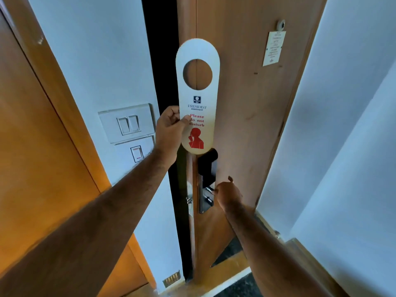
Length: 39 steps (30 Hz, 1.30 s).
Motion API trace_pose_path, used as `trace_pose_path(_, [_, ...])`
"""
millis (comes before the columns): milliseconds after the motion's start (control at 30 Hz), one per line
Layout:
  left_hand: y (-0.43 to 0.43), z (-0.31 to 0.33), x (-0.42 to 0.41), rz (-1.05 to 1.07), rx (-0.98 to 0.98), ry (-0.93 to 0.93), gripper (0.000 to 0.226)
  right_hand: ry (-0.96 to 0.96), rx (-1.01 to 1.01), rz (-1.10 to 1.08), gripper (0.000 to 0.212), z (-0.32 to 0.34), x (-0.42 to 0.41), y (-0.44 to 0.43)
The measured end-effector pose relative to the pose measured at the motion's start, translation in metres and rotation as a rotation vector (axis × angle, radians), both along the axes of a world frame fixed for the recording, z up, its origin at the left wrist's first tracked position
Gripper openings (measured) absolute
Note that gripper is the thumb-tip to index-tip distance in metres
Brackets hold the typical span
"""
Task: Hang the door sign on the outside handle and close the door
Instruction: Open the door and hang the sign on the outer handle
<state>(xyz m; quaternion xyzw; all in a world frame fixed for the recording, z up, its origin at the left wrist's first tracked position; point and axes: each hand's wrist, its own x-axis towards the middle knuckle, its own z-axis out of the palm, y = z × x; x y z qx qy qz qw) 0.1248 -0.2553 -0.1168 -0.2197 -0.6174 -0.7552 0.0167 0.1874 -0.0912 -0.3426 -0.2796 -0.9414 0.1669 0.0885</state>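
My left hand [169, 127] pinches the door sign [197, 97] at its left edge, thumb on the red "Please do not disturb" lettering, fingers curled behind. The sign stands upright in front of the door's [246, 103] near edge, its round hole up top, its rounded bottom just above the dark lock plate [206, 179]. My right hand [228, 192] is loosely open, holding nothing, fingertips at the inside handle [209, 190], which it partly hides. The door sits ajar, a dark gap on its left. The card looks thin, light and fairly stiff, probably a bit bendy, so a low edge pinch should steer it. The hole has to go over the outside handle, hidden from here.
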Motion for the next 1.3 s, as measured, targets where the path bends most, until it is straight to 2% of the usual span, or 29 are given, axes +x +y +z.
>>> trace_pose_path(200, [-0.007, -0.011, 0.006, -0.206, -0.098, -0.018, 0.017, 0.068, -0.042, -0.03, 0.02, -0.012, 0.026, 0.003])
trace_pose_path(300, [-0.005, -0.012, 0.013, -0.269, -0.106, -0.007, 0.012, 0.13, -0.003, 0.067, 0.03, -0.007, 0.05, -0.01])
trace_pose_path(400, [-0.003, -0.015, 0.018, -0.333, -0.107, -0.002, 0.015, 0.213, 0.223, 0.173, 0.043, -0.007, 0.082, -0.03])
trace_pose_path(567, [0.001, -0.012, 0.025, -0.438, -0.137, 0.02, 0.016, 0.213, 0.711, 0.615, 0.043, -0.005, 0.102, -0.06])
trace_pose_path(700, [0.008, -0.008, 0.034, -0.508, -0.164, 0.025, 0.011, 0.082, 1.066, 0.569, 0.061, 0.026, 0.086, -0.065])
trace_pose_path(900, [0.019, -0.007, 0.054, -0.588, -0.179, 0.013, 0.013, -0.095, 1.366, 0.452, 0.067, 0.046, 0.085, -0.035])
trace_pose_path(1000, [0.024, -0.006, 0.063, -0.648, -0.174, 0.011, 0.016, -0.12, 1.406, 0.434, 0.075, 0.044, 0.098, -0.02])
trace_pose_path(1300, [0.045, -0.013, 0.078, -0.701, -0.089, 0.022, 0.016, -0.112, 1.231, 0.476, 0.075, 0.049, 0.139, 0.007])
